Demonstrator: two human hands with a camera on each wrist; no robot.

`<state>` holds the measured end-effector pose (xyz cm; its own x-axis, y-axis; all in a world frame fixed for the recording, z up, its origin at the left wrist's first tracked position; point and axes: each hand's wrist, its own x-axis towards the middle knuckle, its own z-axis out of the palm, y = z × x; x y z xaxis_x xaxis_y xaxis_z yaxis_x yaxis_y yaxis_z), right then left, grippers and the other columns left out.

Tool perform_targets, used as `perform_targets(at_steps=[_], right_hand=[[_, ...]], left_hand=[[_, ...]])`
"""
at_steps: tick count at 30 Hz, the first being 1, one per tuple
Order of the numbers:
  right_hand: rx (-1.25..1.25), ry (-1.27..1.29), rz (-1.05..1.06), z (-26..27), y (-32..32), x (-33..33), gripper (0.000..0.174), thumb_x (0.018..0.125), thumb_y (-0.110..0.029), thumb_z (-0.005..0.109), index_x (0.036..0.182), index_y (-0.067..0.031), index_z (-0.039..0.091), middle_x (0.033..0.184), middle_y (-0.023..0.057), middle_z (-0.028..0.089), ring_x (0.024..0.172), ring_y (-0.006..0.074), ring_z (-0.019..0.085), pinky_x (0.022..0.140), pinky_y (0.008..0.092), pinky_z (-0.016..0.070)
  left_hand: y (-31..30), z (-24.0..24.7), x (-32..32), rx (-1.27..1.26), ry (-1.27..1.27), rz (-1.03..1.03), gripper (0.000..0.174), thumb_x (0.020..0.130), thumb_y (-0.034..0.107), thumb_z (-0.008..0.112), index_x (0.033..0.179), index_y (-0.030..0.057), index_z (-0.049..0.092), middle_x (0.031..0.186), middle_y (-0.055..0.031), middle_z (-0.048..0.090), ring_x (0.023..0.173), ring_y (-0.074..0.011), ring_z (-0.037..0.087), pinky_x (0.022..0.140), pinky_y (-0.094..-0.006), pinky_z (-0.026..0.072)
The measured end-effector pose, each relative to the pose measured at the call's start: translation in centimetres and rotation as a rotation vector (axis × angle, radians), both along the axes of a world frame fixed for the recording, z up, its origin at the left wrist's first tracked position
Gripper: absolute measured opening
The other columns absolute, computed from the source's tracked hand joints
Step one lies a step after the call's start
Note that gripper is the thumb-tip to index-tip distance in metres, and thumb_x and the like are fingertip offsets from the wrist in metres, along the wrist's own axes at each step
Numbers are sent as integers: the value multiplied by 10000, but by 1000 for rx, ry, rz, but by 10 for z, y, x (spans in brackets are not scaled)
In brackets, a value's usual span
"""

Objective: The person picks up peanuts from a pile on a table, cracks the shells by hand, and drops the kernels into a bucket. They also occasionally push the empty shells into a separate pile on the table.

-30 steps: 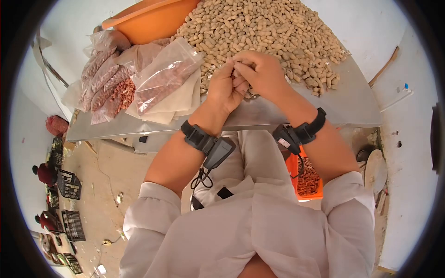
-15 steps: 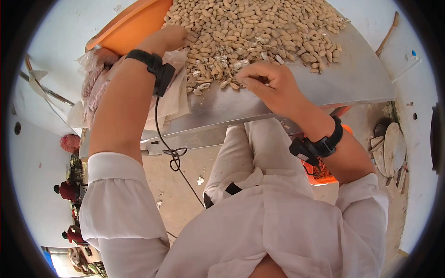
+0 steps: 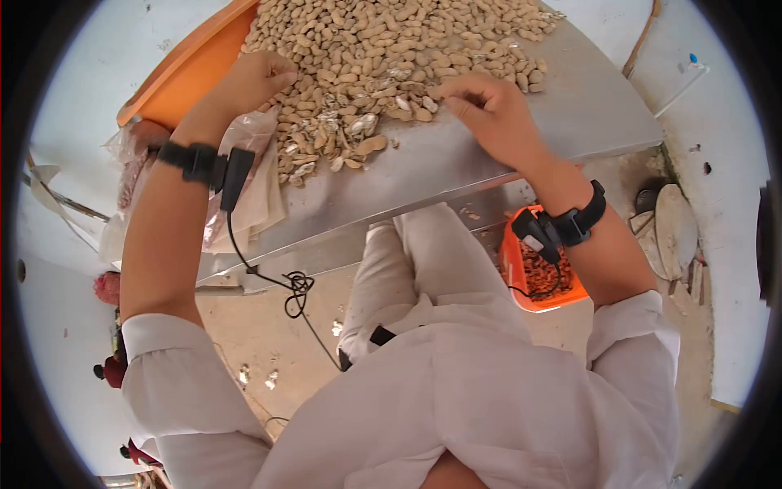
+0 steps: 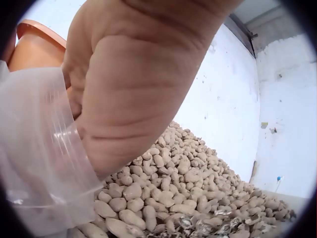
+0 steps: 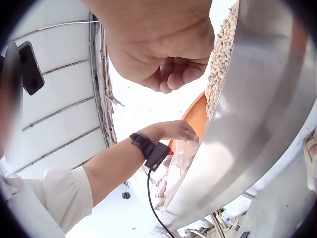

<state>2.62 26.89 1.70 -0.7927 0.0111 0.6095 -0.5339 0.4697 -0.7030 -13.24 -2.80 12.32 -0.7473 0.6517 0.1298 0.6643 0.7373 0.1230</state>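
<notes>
My left hand [image 3: 251,84] is at the left edge of a pile of peanuts in their shells [image 3: 366,41], beside the orange basin [image 3: 189,69]. In the left wrist view its fingers reach down behind the clear plastic bag [image 4: 39,134], so the fingertips are hidden. Over the front of the pile, my right hand [image 3: 494,114] has bent fingers, with thumb and forefinger by the peanuts at its edge. The right wrist view shows the other fingers [image 5: 185,74] curled toward the palm; what the fingertips pinch, if anything, I cannot tell. Cracked shells [image 3: 346,130] lie between the hands.
The metal table [image 3: 586,106] ends in a curved front edge near my lap. Filled bags [image 3: 134,167] lie at its left. Below, an orange tub [image 3: 507,265] holds reddish kernels. A black cable [image 3: 244,253] hangs from the left wrist camera.
The hands were together at the front of the pile. My left hand has swung left to the bags and basin; the right stays by the peanuts, its fingers now at the pile's edge.
</notes>
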Motion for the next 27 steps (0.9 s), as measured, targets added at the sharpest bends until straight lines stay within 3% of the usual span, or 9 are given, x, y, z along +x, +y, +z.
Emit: perform_targets(at_steps=[2,5,7,11,14,17,19,22,27], right_hand=[[97,2,-100,-4,23,-11,131,780,-119,593,877,-53,651,798,96,626,678,202,578,620,304,458],[211,-22,-197,-5,43,-19,140,756,-131,590,858,-55,649,823,109,629,750,261,592,670,339,465],[258,20,-264,0,47,-18,140,741,-128,582,841,-53,645,823,115,628,789,291,590,696,358,464],[417,-3,-339,22,49,-10,149,726,-111,588,851,-45,636,816,119,625,758,281,592,673,351,466],[608,-118,-381,21,67,-16,165,737,-99,604,888,-34,628,807,113,619,716,233,592,653,316,466],[624,-265,-308,25,66,-11,170,726,-117,607,872,-33,628,798,118,621,741,252,601,664,336,469],[554,-278,-222,22,61,-10,174,704,-128,608,851,-38,632,811,141,624,763,303,601,674,372,470],[440,-264,-119,9,59,-22,190,698,-126,615,862,-31,632,834,149,619,775,299,599,689,369,468],[650,-238,-165,18,35,-27,180,720,-143,613,870,-44,632,877,141,606,828,304,582,730,380,463]], left_hand=[[19,-10,39,263,12,-141,210,820,175,622,952,14,654,859,-91,646,726,-160,589,654,-304,469],[35,-38,89,507,-202,-194,211,870,150,582,1034,24,619,908,-31,598,777,-116,544,713,-242,445],[40,-62,106,691,-384,-122,219,874,146,578,1050,20,613,895,-20,594,754,-95,525,687,-218,435],[50,-88,130,964,-631,-31,249,878,136,573,1089,5,589,881,-17,593,721,-72,503,651,-190,414],[58,-102,138,1119,-568,-21,260,866,117,584,1097,-2,585,791,-12,602,687,-59,510,602,-189,419],[60,-118,136,1195,-418,-86,235,860,82,568,1081,4,593,767,1,583,679,-58,506,592,-197,414],[59,-125,134,1170,-315,-143,232,850,63,560,1074,16,597,754,3,572,667,-57,502,585,-207,413],[58,-121,141,1044,-176,-199,236,830,42,555,1061,32,605,738,-26,569,640,-86,511,578,-233,419],[60,-118,145,862,-54,-311,245,798,33,562,1038,41,613,731,-103,576,612,-186,535,579,-283,441]])
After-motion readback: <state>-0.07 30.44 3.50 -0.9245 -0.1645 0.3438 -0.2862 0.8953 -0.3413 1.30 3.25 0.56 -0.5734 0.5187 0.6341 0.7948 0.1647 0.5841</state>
